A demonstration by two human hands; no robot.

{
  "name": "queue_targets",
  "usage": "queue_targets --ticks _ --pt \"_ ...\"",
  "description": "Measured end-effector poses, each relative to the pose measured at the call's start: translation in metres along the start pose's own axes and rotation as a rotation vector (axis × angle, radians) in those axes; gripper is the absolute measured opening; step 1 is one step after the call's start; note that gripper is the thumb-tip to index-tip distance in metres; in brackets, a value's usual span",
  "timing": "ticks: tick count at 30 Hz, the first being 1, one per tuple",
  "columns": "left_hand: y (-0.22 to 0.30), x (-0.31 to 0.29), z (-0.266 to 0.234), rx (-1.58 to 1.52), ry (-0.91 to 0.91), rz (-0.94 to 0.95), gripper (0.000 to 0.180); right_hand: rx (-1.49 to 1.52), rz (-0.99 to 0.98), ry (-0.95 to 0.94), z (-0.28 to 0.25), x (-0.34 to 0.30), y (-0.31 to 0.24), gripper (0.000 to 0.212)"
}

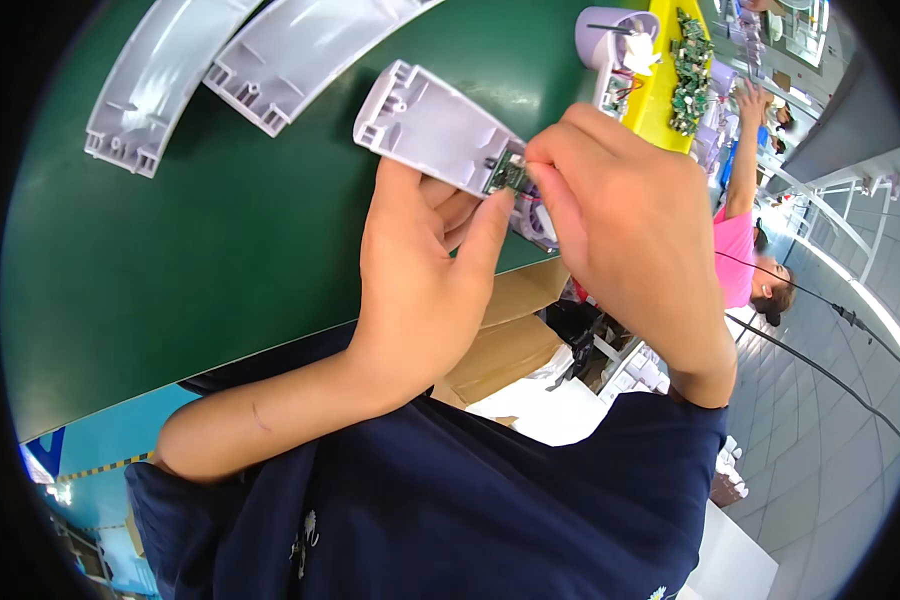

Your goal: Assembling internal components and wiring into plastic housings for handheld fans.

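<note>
A pale lilac plastic housing half (440,130) is held over the green table, its hollow inside facing up. My left hand (425,250) grips it from below, the thumb resting beside a small green circuit board (506,172) set in the housing. My right hand (620,190) is closed at the board's right edge, its thumb and forefinger pinched together there. Whatever lies between those fingertips is hidden. Below the board, thin wires and a round part show at the housing's near end, partly covered by my right hand.
Two more curved housing shells (290,60) lie at the far left on the green table (170,270). At the far right stand a lilac cup (605,38) and a yellow tray (660,85) heaped with circuit boards. An open cardboard box (515,300) sits below the table edge. A co-worker in pink (735,260) is at right.
</note>
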State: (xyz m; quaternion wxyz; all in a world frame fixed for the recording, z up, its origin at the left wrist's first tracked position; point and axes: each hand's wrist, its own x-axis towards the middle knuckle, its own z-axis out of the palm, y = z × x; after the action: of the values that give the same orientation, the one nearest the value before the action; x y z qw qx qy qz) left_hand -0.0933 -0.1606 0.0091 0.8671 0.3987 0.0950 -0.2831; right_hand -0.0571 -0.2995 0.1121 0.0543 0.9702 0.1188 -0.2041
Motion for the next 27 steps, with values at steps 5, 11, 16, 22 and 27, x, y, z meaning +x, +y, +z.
queue_targets --ticks 5,11,16,22,27 --pt "-0.001 -0.004 -0.001 -0.073 0.023 -0.069 0.050 0.467 0.078 0.088 0.018 -0.007 0.019 0.012" --pt "-0.002 -0.001 0.000 -0.059 -0.017 -0.067 0.049 0.958 0.130 0.215 0.036 -0.020 0.030 0.016" --pt "0.000 0.001 0.000 -0.012 0.026 -0.067 0.045 0.886 -0.012 0.287 0.046 -0.014 0.039 0.015" --pt "-0.001 0.000 0.003 -0.022 0.034 -0.057 0.045 0.936 0.018 0.261 0.048 -0.014 0.039 0.013" --pt "0.000 0.001 0.002 -0.025 0.038 -0.071 0.046 1.125 0.103 0.185 0.047 -0.014 0.037 0.011"
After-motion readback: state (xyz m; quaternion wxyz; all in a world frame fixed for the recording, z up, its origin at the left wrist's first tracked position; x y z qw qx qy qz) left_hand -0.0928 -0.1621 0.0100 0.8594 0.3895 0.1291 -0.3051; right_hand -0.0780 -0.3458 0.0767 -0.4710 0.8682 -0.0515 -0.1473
